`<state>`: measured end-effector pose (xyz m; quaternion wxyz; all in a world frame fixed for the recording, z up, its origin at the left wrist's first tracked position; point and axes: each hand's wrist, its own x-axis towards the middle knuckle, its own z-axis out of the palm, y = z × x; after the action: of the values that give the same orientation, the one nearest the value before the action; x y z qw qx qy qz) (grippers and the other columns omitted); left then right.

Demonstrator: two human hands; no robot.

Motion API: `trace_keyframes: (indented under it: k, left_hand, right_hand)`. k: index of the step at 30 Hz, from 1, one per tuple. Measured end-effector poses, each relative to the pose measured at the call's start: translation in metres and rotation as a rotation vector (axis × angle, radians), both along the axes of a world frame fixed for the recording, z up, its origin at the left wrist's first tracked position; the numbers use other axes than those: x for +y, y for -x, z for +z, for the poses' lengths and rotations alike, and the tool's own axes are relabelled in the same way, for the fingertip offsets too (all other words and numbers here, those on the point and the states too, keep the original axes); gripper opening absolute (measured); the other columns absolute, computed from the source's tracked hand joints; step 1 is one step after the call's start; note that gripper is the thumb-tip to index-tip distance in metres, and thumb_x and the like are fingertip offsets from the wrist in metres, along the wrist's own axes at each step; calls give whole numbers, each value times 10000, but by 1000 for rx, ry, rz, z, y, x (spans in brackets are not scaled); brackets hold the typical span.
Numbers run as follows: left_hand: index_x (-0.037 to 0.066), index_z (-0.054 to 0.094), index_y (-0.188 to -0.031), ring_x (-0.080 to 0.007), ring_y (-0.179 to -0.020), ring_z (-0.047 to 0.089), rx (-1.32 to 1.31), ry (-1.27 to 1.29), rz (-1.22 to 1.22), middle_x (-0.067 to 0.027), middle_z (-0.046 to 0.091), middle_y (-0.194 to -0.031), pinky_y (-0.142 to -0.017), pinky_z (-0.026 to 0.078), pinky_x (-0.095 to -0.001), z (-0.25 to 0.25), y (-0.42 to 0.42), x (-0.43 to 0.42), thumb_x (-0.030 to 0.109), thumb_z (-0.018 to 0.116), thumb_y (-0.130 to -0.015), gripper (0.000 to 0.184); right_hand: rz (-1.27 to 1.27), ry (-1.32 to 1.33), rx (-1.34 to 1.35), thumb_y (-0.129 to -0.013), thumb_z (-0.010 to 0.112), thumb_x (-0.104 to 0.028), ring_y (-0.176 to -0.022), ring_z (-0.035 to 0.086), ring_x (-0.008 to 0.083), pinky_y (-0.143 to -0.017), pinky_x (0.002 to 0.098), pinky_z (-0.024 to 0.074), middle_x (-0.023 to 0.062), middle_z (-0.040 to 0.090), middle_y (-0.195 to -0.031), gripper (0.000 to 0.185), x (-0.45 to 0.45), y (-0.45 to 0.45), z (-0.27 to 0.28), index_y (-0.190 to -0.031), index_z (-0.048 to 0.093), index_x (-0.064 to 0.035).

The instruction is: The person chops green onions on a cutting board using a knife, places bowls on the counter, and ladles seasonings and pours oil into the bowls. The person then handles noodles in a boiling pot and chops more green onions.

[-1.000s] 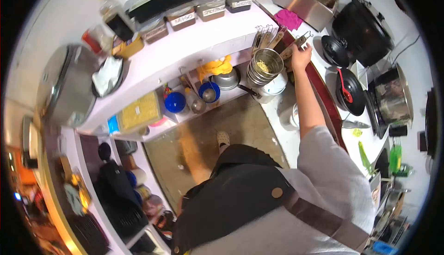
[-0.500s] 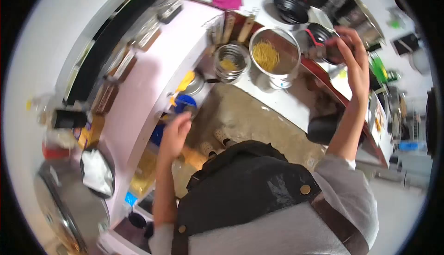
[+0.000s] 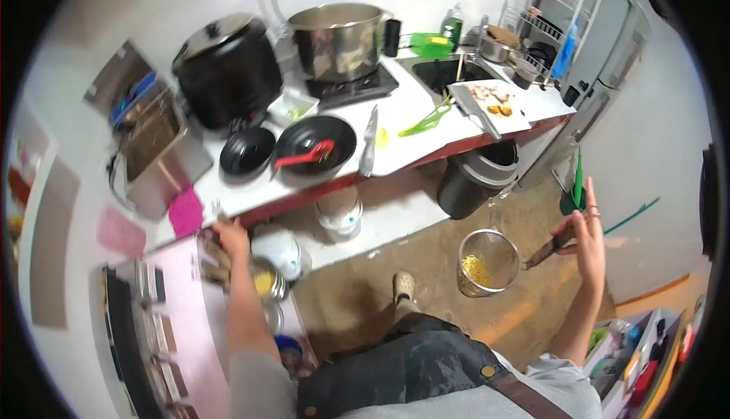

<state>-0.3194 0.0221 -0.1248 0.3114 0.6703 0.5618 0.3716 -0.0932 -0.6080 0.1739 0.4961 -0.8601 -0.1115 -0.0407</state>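
My right hand (image 3: pixel 587 248) is wrapped round the dark handle of a mesh strainer (image 3: pixel 502 258), some of its fingers stretched out. Yellow noodles (image 3: pixel 477 269) lie in the strainer, which hangs over the floor. On the left, my left hand (image 3: pixel 232 238) is closed at the counter edge, right beside the wooden handles (image 3: pixel 216 254) of some metal baskets. What its fingers hold is hidden. Below that wrist, more yellow noodles (image 3: pixel 264 282) show in a metal basket.
A black wok (image 3: pixel 334 134) with a red ladle (image 3: pixel 308 154), a black bowl (image 3: pixel 248 153) and a knife (image 3: pixel 369 141) lie on the white counter. A cleaver (image 3: pixel 473 111) rests by a cutting board (image 3: pixel 513 115). A dark bin (image 3: pixel 460 191) stands beneath. A large pot (image 3: pixel 334 46) sits behind.
The view has swung right. My right hand has gone from reaching over the counter to holding the noodle strainer clear of it. My left hand has moved to the wooden handles.
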Motion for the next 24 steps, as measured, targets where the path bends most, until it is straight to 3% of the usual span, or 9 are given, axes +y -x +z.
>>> trace_keyframes:
  k: [3,5,8,10,11,13,16,20,24]
  left_hand:
    - [5,313,-1178,-506,-912,598,400,-224,100,-344,620,-974,-766,477,-550,61,-8,-63,233,520,-949,384]
    - [-50,312,-1245,-469,-961,603,304,-406,168,-337,601,-1032,-813,465,-526,52,6,-47,219,466,-957,423]
    - [-121,254,-1363,-421,-990,598,186,-410,245,-301,588,-1051,-871,449,-467,142,-1,-89,170,468,-948,550]
    - [-63,385,-1218,-274,-805,577,230,-621,97,-193,573,-927,-793,466,-365,188,15,-84,138,489,-961,343]
    - [20,414,-1101,-173,-744,540,-98,-464,-57,-105,530,-861,-723,452,-308,231,6,-105,90,478,-966,165]
    - [92,383,-1039,-74,-677,459,-152,-394,-198,-36,493,-830,-547,376,-195,319,-23,-146,70,484,-962,129]
    - [102,354,-1042,-68,-613,427,-174,-528,-392,-52,495,-786,-477,370,-180,409,-61,-175,70,526,-919,214]
    - [82,363,-1110,-125,-604,541,-137,-727,-643,-111,558,-856,-466,399,-195,487,-114,-157,160,564,-907,297]
    - [19,494,-1166,-152,-808,599,-205,-847,-648,-101,586,-1095,-668,495,-274,504,-211,-107,117,594,-909,293]
  right_hand:
    - [-72,-157,-24,-960,413,-218,-624,642,123,-389,233,501,5,560,-721,597,-8,-53,13,-1525,219,-233]
    - [-32,-239,-90,-961,434,-246,-634,650,133,-385,243,515,3,544,-730,589,7,-103,27,-1518,244,-214]
    - [71,-267,-184,-958,464,-281,-693,664,151,-372,262,526,8,542,-761,586,59,-182,75,-1504,281,-176]
    - [294,-388,-276,-953,479,-296,-759,668,148,-434,286,558,6,545,-768,588,104,-242,107,-1493,306,-138]
    - [357,-433,-315,-954,482,-294,-788,668,161,-464,279,562,17,560,-805,581,131,-276,120,-1491,309,-150]
    - [469,-558,-324,-940,510,-260,-839,662,187,-533,312,582,47,576,-869,554,197,-331,147,-1454,351,-129]
    - [586,-687,-75,-843,557,-169,-937,619,288,-760,451,564,170,620,-1019,443,317,-418,173,-1256,522,-13]
    - [441,-557,-460,-833,568,-104,-884,672,314,-617,403,603,179,610,-938,493,482,-468,143,-1234,329,55]
    - [320,-227,-471,-775,562,-112,-997,601,496,-922,489,475,364,605,-1039,644,530,-431,96,-1315,281,101]
